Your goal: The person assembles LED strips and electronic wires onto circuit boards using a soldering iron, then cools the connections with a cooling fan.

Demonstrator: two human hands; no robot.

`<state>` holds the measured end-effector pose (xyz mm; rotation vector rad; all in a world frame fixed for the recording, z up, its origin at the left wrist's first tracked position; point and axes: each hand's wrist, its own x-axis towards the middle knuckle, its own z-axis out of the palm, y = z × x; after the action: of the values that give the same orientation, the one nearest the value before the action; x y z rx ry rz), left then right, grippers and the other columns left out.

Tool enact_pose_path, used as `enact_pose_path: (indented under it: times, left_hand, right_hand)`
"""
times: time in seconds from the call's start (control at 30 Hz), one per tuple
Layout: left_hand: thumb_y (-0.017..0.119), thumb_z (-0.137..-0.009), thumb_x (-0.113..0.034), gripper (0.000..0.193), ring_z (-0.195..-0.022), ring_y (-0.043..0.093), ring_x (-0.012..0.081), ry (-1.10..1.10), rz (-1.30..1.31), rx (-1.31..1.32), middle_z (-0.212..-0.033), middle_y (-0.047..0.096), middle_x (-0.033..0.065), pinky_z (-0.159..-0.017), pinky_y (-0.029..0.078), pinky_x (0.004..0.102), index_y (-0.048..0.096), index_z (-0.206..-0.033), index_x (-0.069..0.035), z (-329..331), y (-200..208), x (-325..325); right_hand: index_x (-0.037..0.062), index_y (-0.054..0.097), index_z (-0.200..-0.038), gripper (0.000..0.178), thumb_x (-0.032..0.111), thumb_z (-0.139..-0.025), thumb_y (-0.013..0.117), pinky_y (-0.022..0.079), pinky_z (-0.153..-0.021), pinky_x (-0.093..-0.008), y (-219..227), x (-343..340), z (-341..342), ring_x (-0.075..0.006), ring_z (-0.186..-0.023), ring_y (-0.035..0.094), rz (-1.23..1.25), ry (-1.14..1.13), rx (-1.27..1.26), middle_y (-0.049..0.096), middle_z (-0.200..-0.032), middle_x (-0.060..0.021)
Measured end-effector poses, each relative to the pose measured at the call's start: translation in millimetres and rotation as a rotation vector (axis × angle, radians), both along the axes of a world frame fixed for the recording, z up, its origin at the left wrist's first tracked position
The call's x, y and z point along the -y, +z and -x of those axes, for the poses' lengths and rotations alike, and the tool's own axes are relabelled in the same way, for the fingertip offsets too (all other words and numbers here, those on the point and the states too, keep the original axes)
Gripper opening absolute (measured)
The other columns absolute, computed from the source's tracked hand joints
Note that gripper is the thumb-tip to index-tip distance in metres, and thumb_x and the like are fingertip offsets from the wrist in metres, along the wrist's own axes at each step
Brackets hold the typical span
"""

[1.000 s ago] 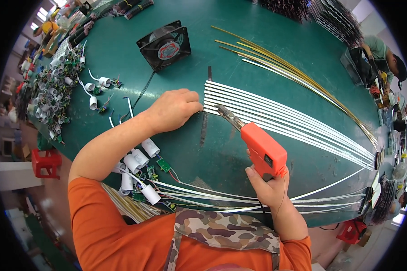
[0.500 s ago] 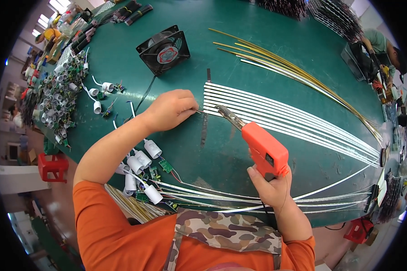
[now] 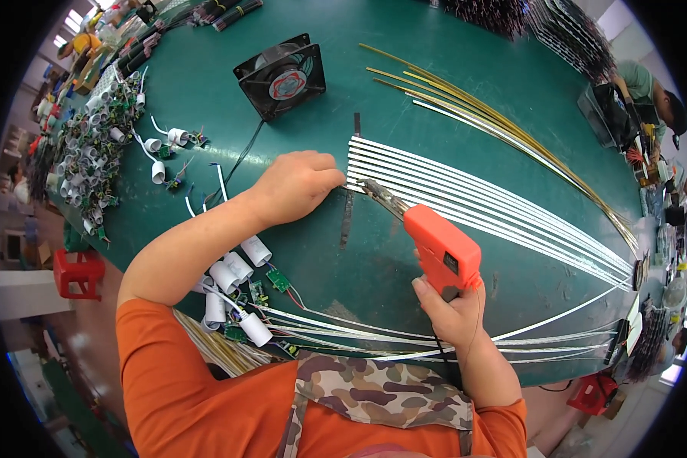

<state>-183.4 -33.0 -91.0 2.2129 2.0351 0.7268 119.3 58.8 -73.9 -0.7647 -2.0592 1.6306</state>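
Note:
In my right hand (image 3: 456,314) is a red soldering gun (image 3: 444,243), held by its handle. Its dark metal tip rests at or just over the left ends of several white LED strips (image 3: 466,189) laid side by side. My left hand (image 3: 299,188) is closed in a pinch right beside those ends, fingertips close to the gun's tip. A thin wire seems to come out of the pinch toward the strips; most of it is hidden by the fingers. A dark band (image 3: 346,221) on the table runs under the strip ends.
A black fan (image 3: 281,78) stands beyond my left hand. White lamp sockets with green circuit boards (image 3: 237,267) lie by my left forearm, and a large heap of them (image 3: 91,164) sits far left. Yellowish strips (image 3: 481,114) lie farther back. A co-worker (image 3: 643,88) is at the right.
My left hand has moved slightly right, closer to the strip ends. The soldering gun's tip has shifted a little left toward my fingers. The view has moved slightly.

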Motion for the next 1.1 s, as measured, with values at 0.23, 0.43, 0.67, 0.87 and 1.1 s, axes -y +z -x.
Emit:
enact_pose_path:
  times: [0.23, 0.43, 0.67, 0.87, 1.1]
  left_hand:
    - [0.06, -0.074, -0.007, 0.006, -0.078, 0.059, 0.0275, -0.013, 0.019, -0.122, -0.079, 0.055, 0.0058, -0.065, 0.049, 0.0411, 0.061, -0.08, -0.01, -3.6, 1.3, 0.6]
    - [0.06, -0.074, -0.006, 0.006, -0.079, 0.059, 0.0273, -0.038, 0.011, -0.116, -0.08, 0.055, 0.0065, -0.067, 0.05, 0.0404, 0.061, -0.079, -0.008, -3.1, 1.7, 0.6]
    - [0.06, -0.074, -0.007, 0.004, -0.079, 0.059, 0.0275, -0.044, 0.009, -0.135, -0.081, 0.055, 0.0069, -0.067, 0.05, 0.0403, 0.06, -0.078, -0.008, -2.5, 1.8, 0.7]
    - [0.059, -0.074, -0.008, 0.002, -0.079, 0.059, 0.0276, -0.058, 0.004, -0.18, -0.08, 0.055, 0.0072, -0.066, 0.05, 0.0403, 0.057, -0.075, -0.006, -2.5, 0.8, -0.9]
    - [0.059, -0.074, -0.007, 0.002, -0.078, 0.059, 0.0278, -0.06, 0.01, -0.181, -0.08, 0.055, 0.0075, -0.066, 0.05, 0.0407, 0.057, -0.075, -0.006, -4.3, 3.3, -0.5]
  right_hand:
    - [-0.0056, 0.058, -0.115, 0.035, 0.003, -0.082, 0.065, 0.045, -0.061, -0.0236, -1.4, 1.0, 7.6, -0.0071, -0.065, 0.055, -0.047, 0.013, -0.024, 0.061, -0.079, -0.0026]
    - [-0.0043, 0.06, -0.112, 0.032, 0.004, -0.082, 0.066, 0.045, -0.061, -0.0237, 3.7, 2.1, 12.6, -0.0073, -0.066, 0.055, -0.009, 0.012, -0.006, 0.061, -0.078, -0.0024]
    - [-0.0007, 0.058, -0.114, 0.036, 0.007, -0.08, 0.068, 0.047, -0.07, -0.0274, 0.6, 2.0, 13.6, -0.0138, -0.077, 0.059, 0.0, 0.013, 0.023, 0.064, -0.092, -0.0067]
    - [0.0014, 0.057, -0.116, 0.04, 0.01, -0.079, 0.07, 0.05, -0.079, -0.0315, 0.4, 2.9, 11.9, -0.0203, -0.086, 0.064, 0.009, 0.002, 0.062, 0.066, -0.097, -0.0102]
    - [-0.0023, 0.057, -0.118, 0.04, 0.002, -0.08, 0.066, 0.047, -0.068, -0.025, 4.4, -1.2, 2.8, -0.0074, -0.076, 0.056, 0.031, 0.018, 0.068, 0.063, -0.094, -0.0048]
